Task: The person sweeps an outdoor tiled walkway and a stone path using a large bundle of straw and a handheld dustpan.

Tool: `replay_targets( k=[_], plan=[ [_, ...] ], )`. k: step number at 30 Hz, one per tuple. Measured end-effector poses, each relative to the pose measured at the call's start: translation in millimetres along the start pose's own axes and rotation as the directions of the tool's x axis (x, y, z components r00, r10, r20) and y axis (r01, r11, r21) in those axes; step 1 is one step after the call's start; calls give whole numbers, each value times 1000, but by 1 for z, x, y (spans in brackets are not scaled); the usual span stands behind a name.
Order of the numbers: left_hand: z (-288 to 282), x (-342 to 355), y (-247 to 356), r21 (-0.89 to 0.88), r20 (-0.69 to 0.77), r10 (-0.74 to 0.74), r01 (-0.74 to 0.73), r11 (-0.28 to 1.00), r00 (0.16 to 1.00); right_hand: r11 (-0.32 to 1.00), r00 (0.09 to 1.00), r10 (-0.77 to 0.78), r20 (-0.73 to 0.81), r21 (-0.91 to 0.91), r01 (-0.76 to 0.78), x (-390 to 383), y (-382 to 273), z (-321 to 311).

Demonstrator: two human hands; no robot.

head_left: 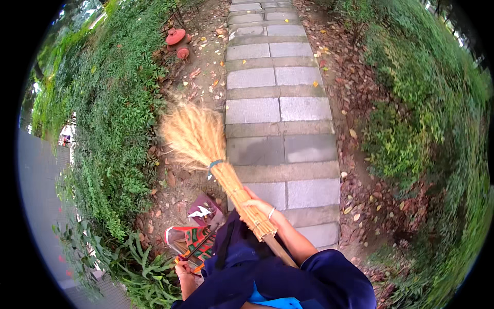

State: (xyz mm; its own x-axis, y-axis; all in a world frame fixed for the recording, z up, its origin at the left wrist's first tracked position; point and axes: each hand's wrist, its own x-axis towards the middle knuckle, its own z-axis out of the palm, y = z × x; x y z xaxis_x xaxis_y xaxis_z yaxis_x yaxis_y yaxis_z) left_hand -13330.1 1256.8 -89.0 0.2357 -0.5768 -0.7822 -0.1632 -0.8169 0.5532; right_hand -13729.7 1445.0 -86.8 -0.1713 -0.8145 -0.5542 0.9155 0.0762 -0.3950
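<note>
A straw broom (193, 131) slants across the middle, its bushy head up and to the left, over the path's left edge. My right hand (253, 202) is wrapped round its bound straw neck, just above the wooden handle. At the lower left my left hand (183, 269) is closed on a thin dark rod, which runs up toward a purple dustpan (198, 208). White crumpled litter (201, 211) lies in the dustpan. Next to the rod and my left hand is a red, green and orange patterned bag (193, 237); whether my fingers also hold it is hidden.
A stepped path of grey stone slabs (257, 78) runs straight ahead. Soil with fallen leaves (355, 139) borders it, and green shrubs (123, 129) line both sides. Red mushroom-shaped ornaments (176, 37) stand at the upper left. Grey paving (41, 190) shows at far left.
</note>
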Motion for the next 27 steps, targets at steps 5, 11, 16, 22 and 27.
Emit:
replay_targets(
  k=[5, 11, 16, 22, 27],
  plan=[
    [99, 10, 29, -138, 36, -72, 76, 988, 997, 1000, 959, -10, -284, 12, 14, 7, -102, -121],
    [209, 29, 75, -258, 86, -51, 72, 963, 995, 974, 732, -227, -642, -136, 183, -104, -246, -259],
    [284, 34, 137, -211, 160, -79, 113, 971, 984, 899, 590, -272, -760, 18, 437, -141, -350, -258],
    [420, 6, 201, -72, 132, -80, 90, 993, 988, 900, 602, -370, -708, -113, 420, -29, -440, -280],
    [531, 7, 238, -74, 119, -40, 49, 996, 992, 995, 905, 80, -419, 80, -52, 217, -502, -213]
  ],
)
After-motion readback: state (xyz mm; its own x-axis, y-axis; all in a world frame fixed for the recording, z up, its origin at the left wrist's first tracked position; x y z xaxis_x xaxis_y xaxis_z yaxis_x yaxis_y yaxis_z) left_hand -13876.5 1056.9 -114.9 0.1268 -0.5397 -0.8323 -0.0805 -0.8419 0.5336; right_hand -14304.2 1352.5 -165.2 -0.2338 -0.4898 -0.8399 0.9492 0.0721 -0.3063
